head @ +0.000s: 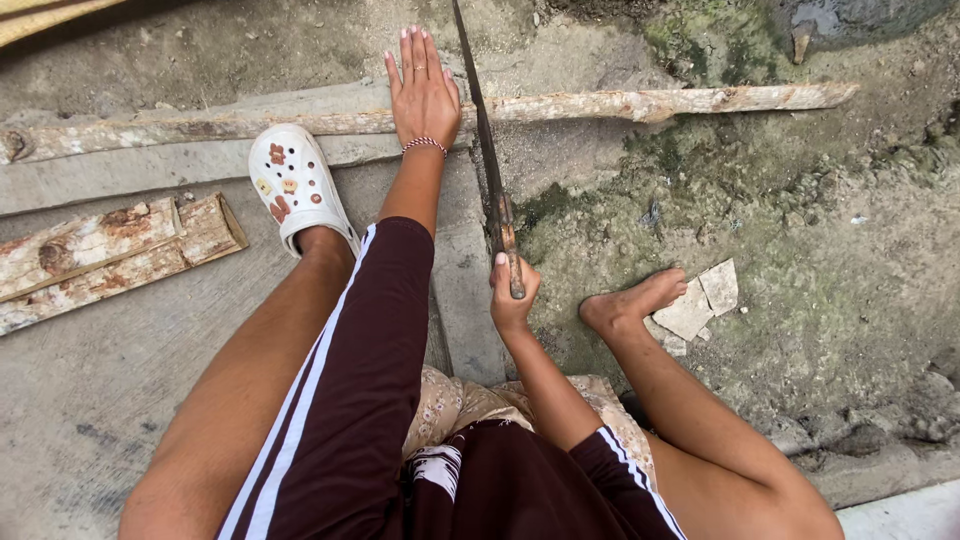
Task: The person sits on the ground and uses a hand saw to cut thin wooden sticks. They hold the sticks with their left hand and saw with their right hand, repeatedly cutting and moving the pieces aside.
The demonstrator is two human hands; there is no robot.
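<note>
A long machete [490, 160] is being gripped by its handle in the right hand [512, 295], its blade being held over a weathered pole [640, 104] on the concrete ground [120, 350]. Beyond, the pole is being pinned by the flat, unclenched left hand [424, 92]; no cut is showing yet.

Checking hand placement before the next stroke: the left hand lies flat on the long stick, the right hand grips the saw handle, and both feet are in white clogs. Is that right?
Not quite. In the head view only the left foot wears a white clog; the right foot is bare, beside broken tile pieces. The left hand does lie flat on the long stick, and the right hand grips the saw.
</note>
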